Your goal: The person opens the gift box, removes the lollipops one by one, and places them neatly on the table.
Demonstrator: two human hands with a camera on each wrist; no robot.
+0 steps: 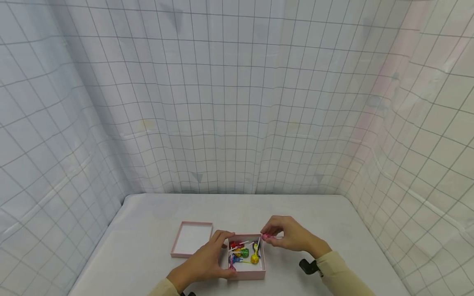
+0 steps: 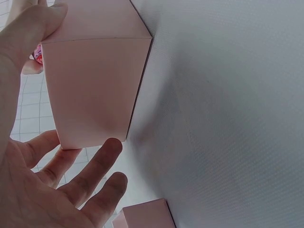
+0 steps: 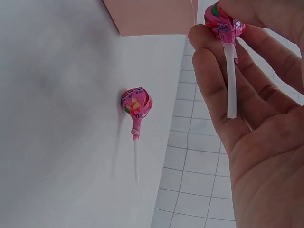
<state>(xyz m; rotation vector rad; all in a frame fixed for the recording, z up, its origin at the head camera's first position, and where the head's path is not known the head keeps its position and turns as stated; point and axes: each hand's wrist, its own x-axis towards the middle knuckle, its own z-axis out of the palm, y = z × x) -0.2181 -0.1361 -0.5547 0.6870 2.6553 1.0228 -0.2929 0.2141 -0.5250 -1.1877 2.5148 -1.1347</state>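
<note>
- Pink box (image 1: 246, 276), between table's (image 1: 296, 207) left and right edges: gripped by left hand (image 1: 209, 260)
- Lollipop (image 1: 266, 237), box's far right corner: pinched by right hand (image 1: 290, 234)
- Lid (image 1: 192, 239): left of box

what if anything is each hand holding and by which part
The right hand pinches a pink lollipop by its wrapped head. The left hand grips the pink box around its left end, from near wall to far corner.

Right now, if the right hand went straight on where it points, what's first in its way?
Most likely the box, at its far right corner. Height is unclear: if the right hand and its pink lollipop clear it, the left hand looks next in line.
</note>
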